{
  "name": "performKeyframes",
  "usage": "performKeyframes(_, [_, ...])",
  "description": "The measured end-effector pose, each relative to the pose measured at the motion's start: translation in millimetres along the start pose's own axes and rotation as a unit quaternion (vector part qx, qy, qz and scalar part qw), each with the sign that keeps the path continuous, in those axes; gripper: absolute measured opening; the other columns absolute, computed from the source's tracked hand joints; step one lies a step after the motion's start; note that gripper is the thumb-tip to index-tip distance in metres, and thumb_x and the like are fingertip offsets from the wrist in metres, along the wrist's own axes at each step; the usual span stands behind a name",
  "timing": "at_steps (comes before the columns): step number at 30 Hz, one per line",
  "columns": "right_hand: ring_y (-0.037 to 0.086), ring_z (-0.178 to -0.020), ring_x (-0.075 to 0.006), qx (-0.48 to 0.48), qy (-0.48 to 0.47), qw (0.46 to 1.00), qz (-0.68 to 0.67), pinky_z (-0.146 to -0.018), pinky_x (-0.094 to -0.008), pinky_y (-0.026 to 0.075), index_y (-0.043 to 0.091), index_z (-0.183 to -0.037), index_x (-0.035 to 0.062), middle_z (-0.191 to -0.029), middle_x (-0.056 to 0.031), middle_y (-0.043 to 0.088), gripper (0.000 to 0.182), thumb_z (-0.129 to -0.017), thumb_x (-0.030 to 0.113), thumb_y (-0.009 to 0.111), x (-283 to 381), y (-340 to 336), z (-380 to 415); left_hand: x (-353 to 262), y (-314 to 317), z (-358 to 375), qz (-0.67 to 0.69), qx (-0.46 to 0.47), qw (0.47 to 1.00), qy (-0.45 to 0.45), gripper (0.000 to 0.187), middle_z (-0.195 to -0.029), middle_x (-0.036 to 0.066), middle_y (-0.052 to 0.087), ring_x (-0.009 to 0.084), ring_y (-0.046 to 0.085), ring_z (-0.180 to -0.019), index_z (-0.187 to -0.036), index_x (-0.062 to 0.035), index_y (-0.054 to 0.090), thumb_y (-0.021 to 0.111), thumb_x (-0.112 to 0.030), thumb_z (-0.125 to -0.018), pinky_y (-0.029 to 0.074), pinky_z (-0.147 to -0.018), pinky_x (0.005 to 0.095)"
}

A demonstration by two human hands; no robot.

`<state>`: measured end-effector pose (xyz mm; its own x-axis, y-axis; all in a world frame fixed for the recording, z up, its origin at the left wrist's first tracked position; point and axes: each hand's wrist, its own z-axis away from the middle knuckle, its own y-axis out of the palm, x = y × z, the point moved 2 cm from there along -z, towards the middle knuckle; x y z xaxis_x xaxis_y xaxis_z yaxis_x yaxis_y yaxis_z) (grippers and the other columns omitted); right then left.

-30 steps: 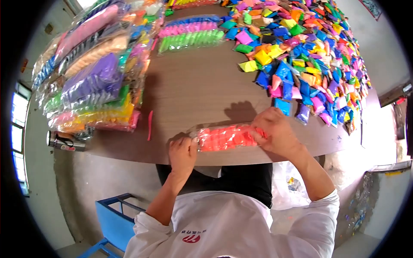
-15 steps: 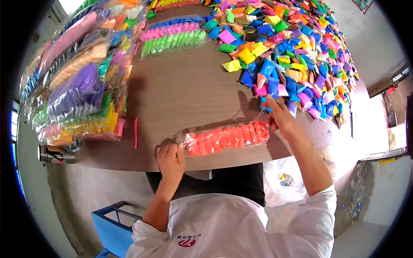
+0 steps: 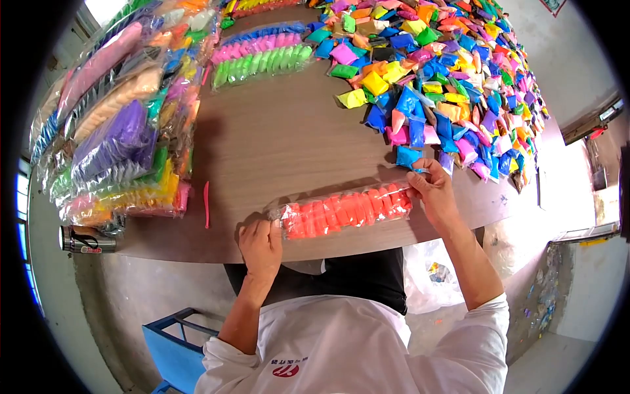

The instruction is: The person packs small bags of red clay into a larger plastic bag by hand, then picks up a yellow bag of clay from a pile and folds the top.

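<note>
Right now the left hand (image 3: 260, 244) and right hand (image 3: 431, 192) pinch opposite ends of the orange packet sleeve (image 3: 346, 210) at the table's near edge (image 3: 197, 246), so a slack grip could probably spill it

A heap of small coloured packets (image 3: 453, 72) is spread across the far right of the bench (image 3: 289, 144). Filled bags (image 3: 118, 138) are stacked at the left, a can (image 3: 85, 240) beside them.
</note>
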<state>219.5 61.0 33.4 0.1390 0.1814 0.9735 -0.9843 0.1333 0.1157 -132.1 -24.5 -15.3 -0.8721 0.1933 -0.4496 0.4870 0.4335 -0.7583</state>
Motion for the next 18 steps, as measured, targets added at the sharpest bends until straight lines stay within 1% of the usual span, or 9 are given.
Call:
performKeyframes(4, [0.06, -0.066, -0.0108, 0.023, 0.011, 1.0, 0.016, -0.06, -0.0244, 0.05, 0.061, -0.105, 0.0025, -0.076, -0.0035, 0.063, 0.009, -0.096, 0.004, 0.063, 0, -16, 2, -2, -1, -1, 0.002, 0.021, 1.0, -0.013, 0.026, -0.069, 0.012, 0.055, 0.0343, 0.054, -0.068, -0.073, -0.0045, 0.053, 0.061, -0.017, -0.094, 0.039, -0.069, 0.0448])
performKeyframes(6, [0.061, -0.066, -0.013, 0.083, 0.015, 0.996, -0.007, -0.061, -0.027, 0.051, 0.061, -0.107, 0.0012, -0.076, -0.0048, 0.064, 0.01, -0.098, 0.004, 0.06, -3, -26, 1, -4, -2, -2, 0.005, 0.024, 1.0, -0.01, 0.027, -0.071, 0.013, 0.055, 0.0343, 0.054, -0.069, -0.074, -0.0035, 0.053, 0.059, -0.018, -0.096, 0.04, -0.069, 0.0443])
performKeyframes(7, [0.061, -0.066, -0.013, 0.082, 0.015, 0.996, -0.008, -0.061, -0.027, 0.051, 0.061, -0.107, 0.0012, -0.076, -0.0048, 0.064, 0.01, -0.098, 0.004, 0.06, -4, -30, 2, -4, -2, -2, 0.007, 0.026, 1.0, -0.007, 0.028, -0.072, 0.013, 0.056, 0.0342, 0.054, -0.07, -0.075, -0.0026, 0.053, 0.058, -0.018, -0.098, 0.041, -0.07, 0.0438])
performKeyframes(9, [0.062, -0.067, -0.0136, 0.125, 0.011, 0.992, 0.003, -0.062, -0.0281, 0.052, 0.061, -0.107, 0.0001, -0.077, -0.0056, 0.065, 0.009, -0.099, 0.004, 0.059, -7, -33, 8, -6, -3, -3, 0.003, 0.028, 1.0, -0.006, 0.027, -0.072, 0.013, 0.056, 0.0342, 0.054, -0.07, -0.075, -0.0025, 0.053, 0.058, -0.017, -0.097, 0.041, -0.07, 0.0437])
performKeyframes(10, [0.062, -0.067, -0.0136, 0.123, 0.013, 0.992, 0.001, -0.062, -0.0281, 0.052, 0.061, -0.107, 0.0001, -0.077, -0.0056, 0.065, 0.009, -0.099, 0.004, 0.059, -10, -35, 11, -7, -3, -3, 0.0, 0.029, 1.0, -0.007, 0.026, -0.072, 0.013, 0.056, 0.0342, 0.053, -0.07, -0.075, -0.0024, 0.054, 0.058, -0.017, -0.097, 0.041, -0.071, 0.0436])
performKeyframes(12, [0.062, -0.069, -0.0126, 0.123, -0.023, 0.992, 0.01, -0.064, -0.0278, 0.052, 0.06, -0.106, -0.0005, -0.077, -0.0058, 0.065, 0.009, -0.099, 0.004, 0.058, -16, -39, 15, -9, -2, -4, -0.002, 0.025, 1.0, -0.006, 0.026, -0.072, 0.013, 0.056, 0.0343, 0.053, -0.07, -0.075, -0.0024, 0.054, 0.059, -0.016, -0.097, 0.041, -0.071, 0.0438])
performKeyframes(16, [0.061, -0.071, -0.0113, 0.111, -0.009, 0.993, -0.049, -0.066, -0.0264, 0.051, 0.062, -0.107, -0.0014, -0.079, -0.0048, 0.066, 0.01, -0.099, 0.004, 0.058, -30, -43, 22, -10, -3, -5, -0.006, 0.02, 1.0, -0.001, 0.025, -0.072, 0.014, 0.056, 0.035, 0.054, -0.07, -0.076, -0.0024, 0.055, 0.059, -0.016, -0.096, 0.042, -0.072, 0.0443])
performKeyframes(18, [0.061, -0.074, -0.0098, 0.11, -0.11, 0.98, 0.126, -0.066, -0.0254, 0.051, 0.063, -0.109, -0.0013, -0.084, -0.0032, 0.066, 0.014, -0.097, 0.004, 0.06, -30, -44, 27, -11, -3, -6, -0.012, 0.024, 1.0, 0.007, 0.025, -0.071, 0.013, 0.056, 0.034, 0.055, -0.07, -0.074, -0.0033, 0.053, 0.061, -0.014, -0.094, 0.041, -0.07, 0.0444])
